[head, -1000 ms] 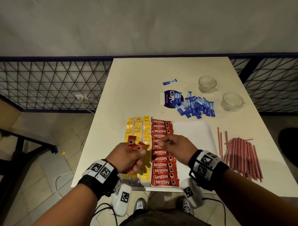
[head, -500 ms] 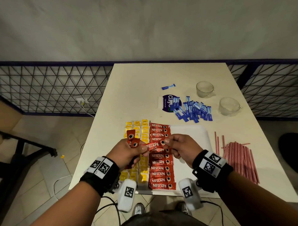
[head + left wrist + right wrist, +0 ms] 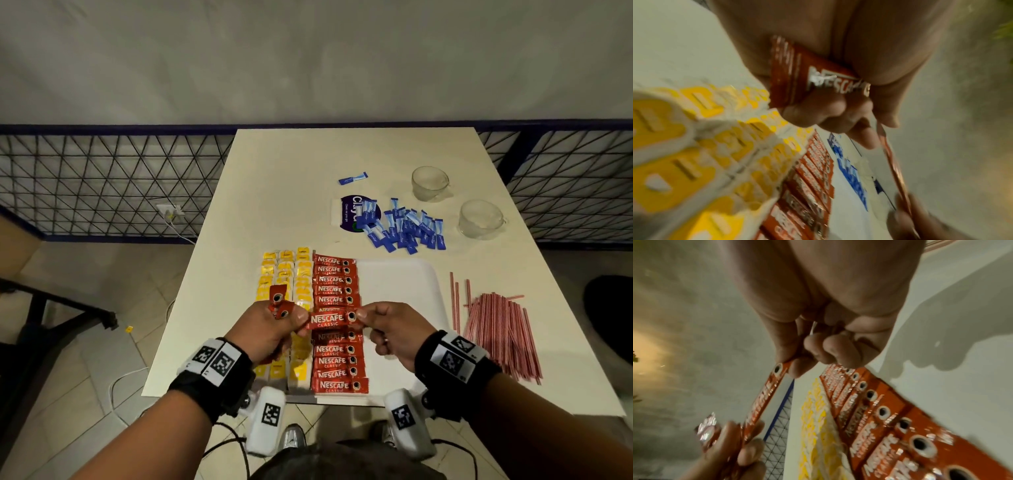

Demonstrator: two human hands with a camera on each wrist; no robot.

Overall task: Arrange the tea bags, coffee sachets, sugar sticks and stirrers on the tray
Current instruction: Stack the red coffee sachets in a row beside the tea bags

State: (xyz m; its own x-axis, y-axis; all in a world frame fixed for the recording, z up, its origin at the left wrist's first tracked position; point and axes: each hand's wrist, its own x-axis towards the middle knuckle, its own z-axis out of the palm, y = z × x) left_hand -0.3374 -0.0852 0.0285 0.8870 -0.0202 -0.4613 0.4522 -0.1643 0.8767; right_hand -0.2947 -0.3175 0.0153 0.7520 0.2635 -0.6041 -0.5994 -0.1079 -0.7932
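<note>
On the white tray (image 3: 400,284) lie columns of yellow tea bags (image 3: 286,270) and a column of red coffee sachets (image 3: 334,281). My left hand (image 3: 270,325) grips a small bunch of red sachets (image 3: 278,303), seen close in the left wrist view (image 3: 807,78). One sachet (image 3: 330,318) is stretched level between both hands above the column. My right hand (image 3: 387,325) pinches its right end, shown in the right wrist view (image 3: 777,371). Blue sugar sticks (image 3: 404,228) lie heaped beyond the tray. Red striped stirrers (image 3: 500,332) lie to its right.
Two clear glass cups (image 3: 430,183) (image 3: 479,219) stand at the back right of the white table (image 3: 308,161). A round dark label (image 3: 352,212) lies by the sugar heap, and one blue stick (image 3: 352,179) lies apart. A wire fence (image 3: 102,185) runs behind; floor drops off left.
My right hand has drawn one sachet out of the bunch in my left hand and pulled it rightwards; it now spans both hands. Both hands rose slightly.
</note>
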